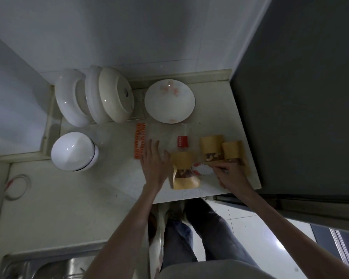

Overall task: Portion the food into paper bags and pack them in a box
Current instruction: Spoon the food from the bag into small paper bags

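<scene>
Looking down from the head camera: a pale countertop (69, 198) fills the centre, bounded at 3 o'clock by a dark tall cabinet side (300, 97) and at 12 o'clock by a tiled wall (129, 37).

Left hand (154, 164): fingers spread and fairly straight, palm down on the counter, its thumb side touching the nearest paper bag (184, 172). This bag lies open with dark food visible in its mouth, close to the counter's front edge at 6 o'clock.

Right hand (230, 178): fingers curled, pinching a thin object at the mouths of two further paper bags (212, 148) (233, 151), which stand side by side at 2 o'clock from the first bag, hard against the counter's right edge. What the thin object is cannot be told. A small red-and-white dish (203, 169) sits between the hands.

A clear plastic wrapper with a red label (182, 141) lies at 12 o'clock from the first bag, with an orange patterned strip (139, 140) just left of the left hand's fingertips.

Farther back, a flowered plate (169, 101) lies flat; stacked plates and bowls (101, 95) lean in a rack at 11 o'clock; an upturned white bowl (74, 151) sits at 9 o'clock. Open counter stretches toward 8 o'clock, ending at a steel sink (48, 266). No box can be made out.
</scene>
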